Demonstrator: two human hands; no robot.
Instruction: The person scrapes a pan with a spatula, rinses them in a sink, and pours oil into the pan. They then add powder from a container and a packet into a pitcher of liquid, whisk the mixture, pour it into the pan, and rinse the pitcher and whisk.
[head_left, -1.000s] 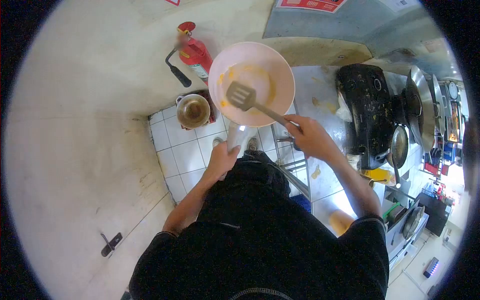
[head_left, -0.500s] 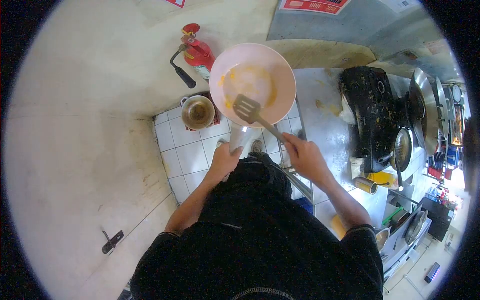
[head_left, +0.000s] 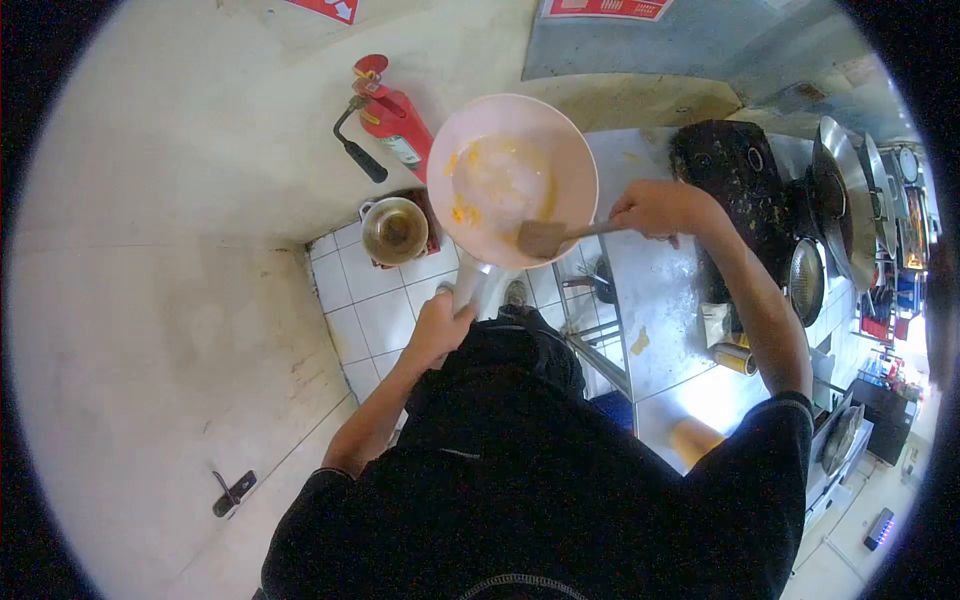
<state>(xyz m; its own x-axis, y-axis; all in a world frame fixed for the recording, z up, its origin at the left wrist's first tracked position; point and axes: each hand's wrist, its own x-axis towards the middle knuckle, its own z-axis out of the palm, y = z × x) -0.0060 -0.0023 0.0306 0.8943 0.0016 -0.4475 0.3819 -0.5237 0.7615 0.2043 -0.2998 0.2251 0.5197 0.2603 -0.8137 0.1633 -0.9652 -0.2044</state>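
A: What've I got in view rn?

B: L hand [head_left: 440,325] is wrapped around the pan handle [head_left: 470,283], holding the pan [head_left: 512,180] up over the floor tiles, just off the counter [head_left: 655,290] edge. R hand [head_left: 660,208] is closed on the spatula [head_left: 560,236] shaft, blade sitting at the pan's near rim, low right.

A: What's in the pan?

B: Yellow residue, egg I'd guess, smeared mid-pan w/ a few bits on the left side. Mostly bare otherwise.

A: So I'm scraping. How do I do it well?

B: My read: keep the blade edge flat to the surface and pull in long strokes toward one spot on the rim, not dabs. Left-side bits look stuck, so I'd work those w/ the blade corner. Keep the L grip firm; the pan hangs out from the handle, so any push from the spatula will twist it.

A: Anything below to mind?

B: Small pot [head_left: 393,230] on the floor just left of the pan, extinguisher [head_left: 392,125] behind it by the wall. Stove [head_left: 745,200] is right, well apart from the pan. I'd tilt so drips don't land on my shoes.
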